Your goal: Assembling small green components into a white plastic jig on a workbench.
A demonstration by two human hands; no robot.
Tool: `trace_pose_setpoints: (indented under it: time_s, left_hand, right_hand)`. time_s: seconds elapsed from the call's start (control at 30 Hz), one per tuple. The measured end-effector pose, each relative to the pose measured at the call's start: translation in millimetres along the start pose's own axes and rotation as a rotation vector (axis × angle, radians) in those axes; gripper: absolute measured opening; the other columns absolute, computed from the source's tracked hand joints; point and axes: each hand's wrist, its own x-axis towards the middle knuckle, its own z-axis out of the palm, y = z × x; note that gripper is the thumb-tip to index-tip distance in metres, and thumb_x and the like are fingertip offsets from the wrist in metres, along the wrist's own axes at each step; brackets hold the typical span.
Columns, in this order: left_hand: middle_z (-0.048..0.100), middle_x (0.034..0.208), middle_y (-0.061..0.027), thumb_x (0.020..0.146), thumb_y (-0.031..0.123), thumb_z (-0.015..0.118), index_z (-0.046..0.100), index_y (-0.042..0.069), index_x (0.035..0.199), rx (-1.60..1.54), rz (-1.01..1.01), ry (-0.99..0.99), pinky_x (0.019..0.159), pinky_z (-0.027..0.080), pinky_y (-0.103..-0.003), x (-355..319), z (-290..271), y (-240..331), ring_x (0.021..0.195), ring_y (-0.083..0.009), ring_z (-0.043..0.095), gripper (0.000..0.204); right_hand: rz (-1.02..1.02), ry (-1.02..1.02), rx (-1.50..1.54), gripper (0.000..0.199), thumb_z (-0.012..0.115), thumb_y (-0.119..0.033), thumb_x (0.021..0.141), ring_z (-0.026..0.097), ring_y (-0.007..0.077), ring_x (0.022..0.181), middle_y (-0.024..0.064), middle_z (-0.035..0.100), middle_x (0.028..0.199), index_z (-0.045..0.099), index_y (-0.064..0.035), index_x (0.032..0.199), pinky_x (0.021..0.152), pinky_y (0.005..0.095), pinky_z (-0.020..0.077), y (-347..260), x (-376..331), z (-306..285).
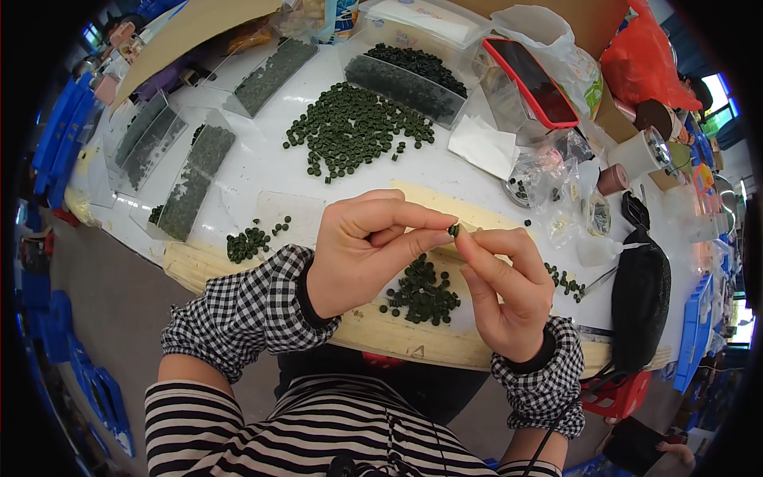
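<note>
A small, round, dark-green disc-shaped piece (454,230) sits up between my fingertips, above the table and clear of the other pieces. My left hand (362,250) pinches it between thumb and forefinger. My right hand (513,298) brings its forefinger tip up to the piece, its thumb lower and apart; whether it grips too, I can't tell.

For something this tiny, I'd judge a light pinch best: the left hand as the steady anchor, the right fingertip doing the fine work. Squeezing harder could make it shoot away. Resting both wrists would probably steady me.

Just below my hands lies a loose pile of matching dark-green pieces (425,296), so a dropped one would be hard to pick out again. A smaller dark-green cluster (245,244) lies left of my left hand, and a scattered dark-green group (563,280) lies right of my right hand; I'd mind my cuffs near both. Farther out on the white table (262,159), a broad dark-green heap (358,127) spreads before a clear plastic bin (405,79).
</note>
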Motion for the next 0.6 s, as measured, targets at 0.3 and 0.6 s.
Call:
trace_pose_setpoints:
  time_s: [0.3, 0.6]
  left_hand:
    - [0.035, 0.063, 0.0063, 0.08, -0.005, 0.07, 0.071, 0.002, 0.1, 0.022, -0.015, -0.02, 0.053, 0.028, -0.02, -1.0, -0.4, 1.2, 0.057, -0.0029, 0.033, 0.022]
    - [0.036, 0.062, 0.0071, 0.08, -0.003, 0.071, 0.071, 0.001, 0.1, -0.007, -0.059, -0.018, 0.054, 0.029, -0.019, 2.1, -0.6, -1.2, 0.056, -0.0023, 0.033, 0.02]
  right_hand:
    - [-0.005, -0.014, 0.004, 0.038, 0.069, 0.006, 0.075, 0.056, 0.0205, 0.075, 0.0081, 0.062, 0.092, 0.068, -0.0015, 0.112, 0.065, 0.0287, 0.0456, 0.9, -1.1, 0.3]
    - [0.002, -0.003, -0.007, 0.039, 0.069, 0.007, 0.075, 0.056, 0.0202, 0.074, 0.0088, 0.062, 0.091, 0.067, -0.0017, 0.113, 0.065, 0.0284, 0.0459, 1.9, -0.5, -0.2]
